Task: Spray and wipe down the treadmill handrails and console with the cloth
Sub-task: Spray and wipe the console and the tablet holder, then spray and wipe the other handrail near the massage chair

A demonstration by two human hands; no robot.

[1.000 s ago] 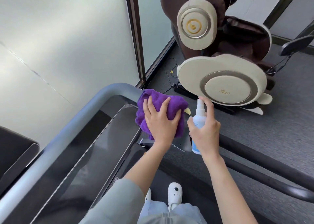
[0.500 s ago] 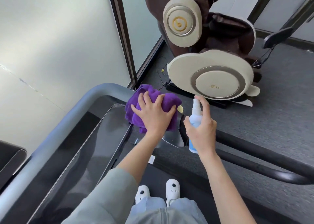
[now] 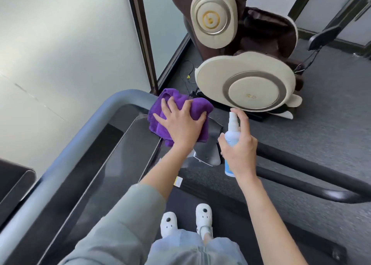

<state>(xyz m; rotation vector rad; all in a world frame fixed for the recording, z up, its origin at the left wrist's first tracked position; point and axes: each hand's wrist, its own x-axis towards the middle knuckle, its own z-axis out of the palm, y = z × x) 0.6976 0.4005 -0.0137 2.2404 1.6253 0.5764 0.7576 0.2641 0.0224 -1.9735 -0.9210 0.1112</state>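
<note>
My left hand (image 3: 180,124) presses flat, fingers spread, on the purple cloth (image 3: 197,109), bunched under the palm at the console's (image 3: 120,164) far corner beside the grey handrail (image 3: 80,144). My right hand (image 3: 240,148) grips the spray bottle (image 3: 232,128) upright just right of the cloth, index finger on the nozzle.
</note>
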